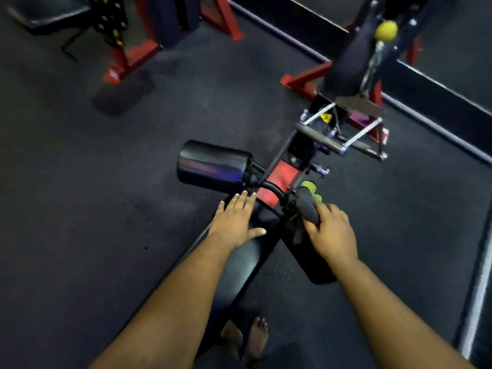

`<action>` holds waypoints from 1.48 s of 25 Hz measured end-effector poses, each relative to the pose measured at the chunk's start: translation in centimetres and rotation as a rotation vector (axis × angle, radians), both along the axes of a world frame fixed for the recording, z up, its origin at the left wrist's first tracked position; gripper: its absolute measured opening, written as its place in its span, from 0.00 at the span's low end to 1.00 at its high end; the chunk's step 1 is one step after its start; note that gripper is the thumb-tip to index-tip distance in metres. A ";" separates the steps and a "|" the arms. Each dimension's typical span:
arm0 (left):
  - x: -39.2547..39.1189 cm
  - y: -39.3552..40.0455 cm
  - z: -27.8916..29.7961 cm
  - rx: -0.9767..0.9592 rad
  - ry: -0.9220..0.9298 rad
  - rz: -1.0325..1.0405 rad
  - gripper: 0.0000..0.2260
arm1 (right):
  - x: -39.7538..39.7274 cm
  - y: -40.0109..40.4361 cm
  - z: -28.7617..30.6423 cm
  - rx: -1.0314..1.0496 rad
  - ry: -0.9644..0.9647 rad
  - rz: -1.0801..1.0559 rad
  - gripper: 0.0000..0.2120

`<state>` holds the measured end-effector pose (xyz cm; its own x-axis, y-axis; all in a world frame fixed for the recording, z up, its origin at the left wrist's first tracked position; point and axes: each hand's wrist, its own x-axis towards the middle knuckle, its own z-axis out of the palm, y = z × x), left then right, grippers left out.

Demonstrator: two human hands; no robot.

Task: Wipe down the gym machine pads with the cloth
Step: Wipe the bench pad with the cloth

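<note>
A black padded seat (241,267) of a red-framed gym machine runs from the bottom centre toward the middle. My left hand (235,222) lies flat on the seat's far end, fingers spread. My right hand (331,231) grips a dark grey cloth (307,207) and presses it on the right black roller pad (314,259). A green-yellow knob (310,189) shows just past the cloth. The left roller pad (213,166) sticks out to the left, untouched.
A chrome handle bar (343,139) hangs ahead on a cable with a yellow ball (386,29). Red machine frames (125,62) stand at the back left. Dark rubber floor (80,209) surrounds the machine. My bare feet (247,339) are below the seat.
</note>
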<state>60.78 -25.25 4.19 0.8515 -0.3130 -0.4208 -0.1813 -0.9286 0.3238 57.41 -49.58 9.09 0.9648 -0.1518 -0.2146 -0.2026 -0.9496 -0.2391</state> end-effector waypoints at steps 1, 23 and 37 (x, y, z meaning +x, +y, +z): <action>0.4 1.4 0.1 -0.003 -0.010 0.051 0.47 | 1.1 1.2 0.3 0.007 -0.019 0.030 0.20; 15.6 12.3 -7.3 -0.043 -0.187 0.299 0.56 | 26.7 14.8 -10.2 0.209 0.263 0.555 0.36; 11.5 12.2 -10.3 -0.176 -0.186 0.599 0.68 | 30.1 24.1 -11.4 0.217 0.353 0.715 0.31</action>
<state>72.25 -13.05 -6.10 0.9536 0.1879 -0.2352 0.2837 -0.8223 0.4933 87.54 -25.44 -2.27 0.6833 0.5527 -0.4770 0.3356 -0.8180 -0.4672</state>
